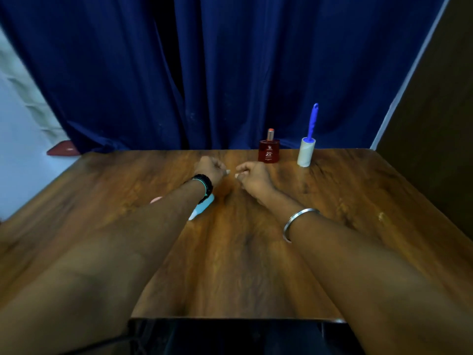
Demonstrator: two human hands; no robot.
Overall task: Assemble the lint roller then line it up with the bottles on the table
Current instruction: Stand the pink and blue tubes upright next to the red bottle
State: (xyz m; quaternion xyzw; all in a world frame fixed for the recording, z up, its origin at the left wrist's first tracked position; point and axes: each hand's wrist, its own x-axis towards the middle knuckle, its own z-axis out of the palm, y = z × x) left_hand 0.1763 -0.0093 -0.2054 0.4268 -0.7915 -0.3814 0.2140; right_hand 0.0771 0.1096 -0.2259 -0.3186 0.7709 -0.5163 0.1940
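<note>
The lint roller stands upright near the table's far edge, its white roll on the wood and its blue handle pointing up. Just left of it stands a dark red perfume bottle with a copper cap. My left hand and my right hand rest on the table side by side, in front and left of the red bottle, both with fingers curled and nothing in them. A light blue object with a pink tip lies mostly hidden under my left forearm; I cannot tell what it is.
The wooden table reaches to a dark blue curtain behind its far edge. A brown panel stands at the right. A dark red object lies off the table at the far left. The near edge is dark.
</note>
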